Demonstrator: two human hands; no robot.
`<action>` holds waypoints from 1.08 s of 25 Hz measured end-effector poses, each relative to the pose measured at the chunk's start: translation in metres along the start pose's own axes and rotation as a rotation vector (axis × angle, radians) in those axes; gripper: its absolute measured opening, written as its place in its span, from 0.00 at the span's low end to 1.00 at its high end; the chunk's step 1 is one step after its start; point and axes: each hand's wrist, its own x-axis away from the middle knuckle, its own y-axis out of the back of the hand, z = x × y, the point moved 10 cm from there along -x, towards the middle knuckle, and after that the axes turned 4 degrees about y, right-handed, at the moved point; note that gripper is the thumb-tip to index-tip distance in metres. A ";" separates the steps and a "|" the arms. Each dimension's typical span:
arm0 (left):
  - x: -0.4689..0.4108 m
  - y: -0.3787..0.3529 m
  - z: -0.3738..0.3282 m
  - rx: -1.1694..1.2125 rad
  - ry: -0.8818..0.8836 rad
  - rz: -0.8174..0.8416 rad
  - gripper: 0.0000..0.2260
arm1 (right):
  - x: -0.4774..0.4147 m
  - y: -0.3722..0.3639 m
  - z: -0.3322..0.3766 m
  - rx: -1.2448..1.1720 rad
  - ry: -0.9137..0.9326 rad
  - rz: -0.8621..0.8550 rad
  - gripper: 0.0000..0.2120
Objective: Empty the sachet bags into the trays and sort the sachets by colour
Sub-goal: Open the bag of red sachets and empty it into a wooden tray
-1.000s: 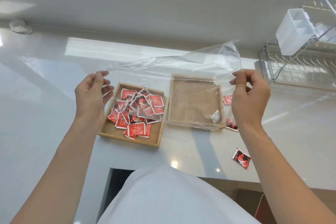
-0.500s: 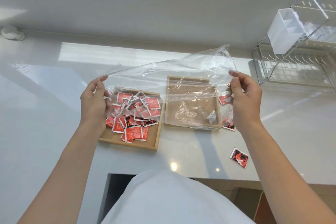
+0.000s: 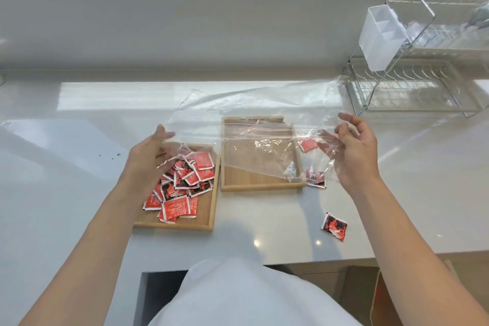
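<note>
Clear thin plastic sachet bag (image 3: 259, 124) stretched between hands, above the right-hand wooden tray (image 3: 262, 185); left hand (image 3: 150, 152) and right hand (image 3: 353, 151) spread open, film barely draped on fingers; featherlight, limp, slippery, so pinch corners; one pale sachet (image 3: 290, 171) left inside.

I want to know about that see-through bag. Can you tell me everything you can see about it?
The clear plastic bag is thin, shiny and crinkled. It hangs stretched sideways in the air above the right wooden tray, which shows through it. The left hand touches one end and the right hand the other, fingers loose. One small whitish sachet sits near its lower edge; whether inside the bag is unclear.
</note>
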 end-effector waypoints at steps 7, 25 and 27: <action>0.004 -0.071 0.044 0.097 0.283 0.245 0.37 | -0.043 0.019 -0.012 -0.020 -0.032 -0.002 0.11; -0.110 -0.116 -0.020 0.234 0.039 -0.156 0.06 | -0.205 -0.009 -0.033 0.275 0.011 0.128 0.11; -0.133 -0.114 -0.027 0.184 0.014 -0.189 0.06 | -0.229 -0.020 -0.047 0.375 0.015 0.105 0.11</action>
